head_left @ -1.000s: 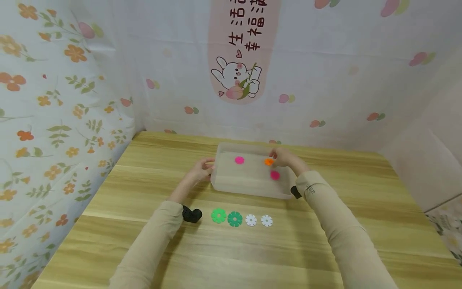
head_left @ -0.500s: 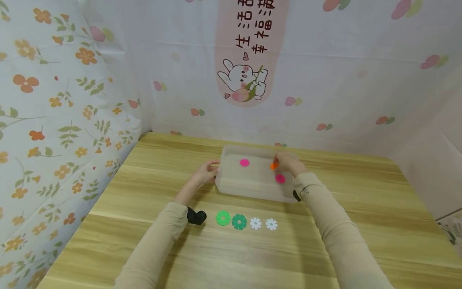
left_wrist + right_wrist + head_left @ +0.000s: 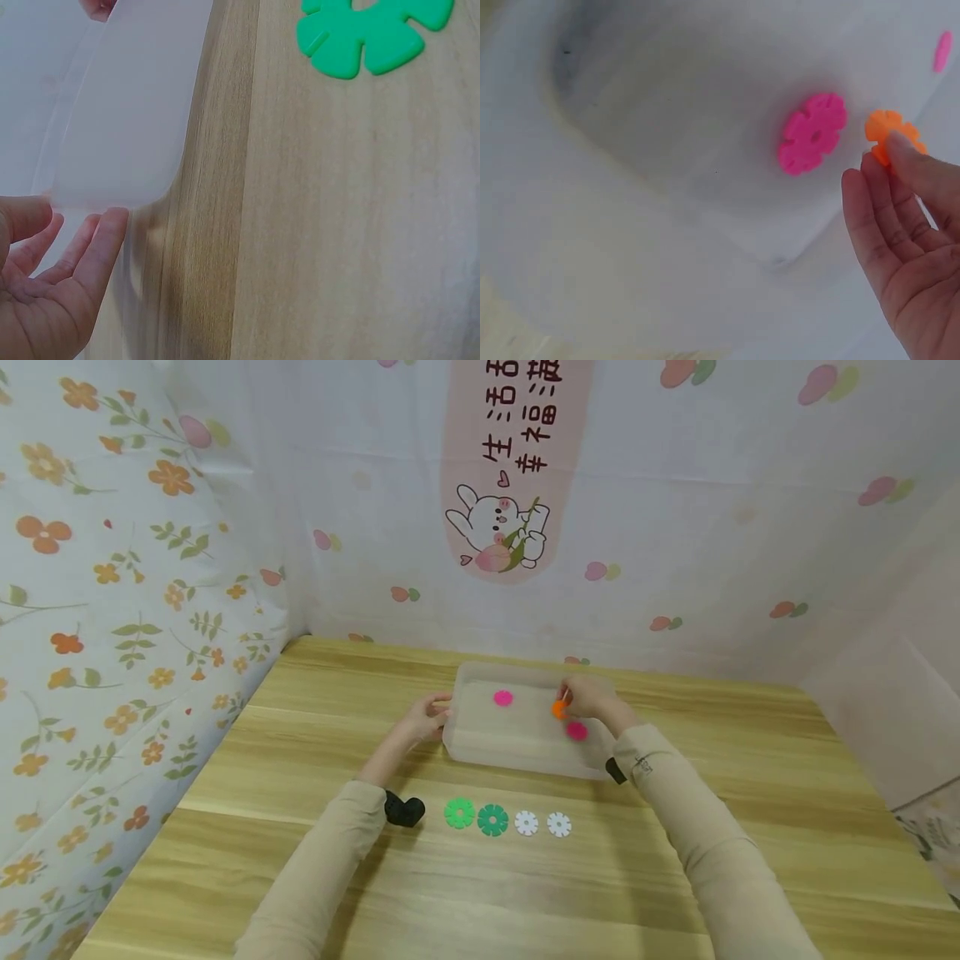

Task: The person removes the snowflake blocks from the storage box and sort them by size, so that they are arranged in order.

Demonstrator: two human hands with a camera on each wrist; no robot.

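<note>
A translucent white plastic box (image 3: 525, 765) stands on the table's far part. My right hand (image 3: 596, 697) is over its right side and pinches an orange notched building disc (image 3: 885, 124) between thumb and fingers. Below that hand, a magenta notched disc (image 3: 813, 135) lies in the box. Another pink disc (image 3: 503, 697) lies farther left inside it. At the box's left end is my left hand (image 3: 426, 718), its fairly straight fingers touching the outer wall. In the left wrist view, the thumb (image 3: 30, 215) is at the rim; whether it presses there is hard to tell.
In front of the box, a row of notched discs lies on the wooden table (image 3: 480, 902): light green (image 3: 460, 813), darker green (image 3: 492, 820), and two white ones (image 3: 527, 823). A patterned cloth (image 3: 360, 527) hangs close behind the box.
My right hand has closed its fingers on the orange disc and now holds it tilted, slightly left of before. The left hand stays at the box's end. The head view has shifted slightly.
</note>
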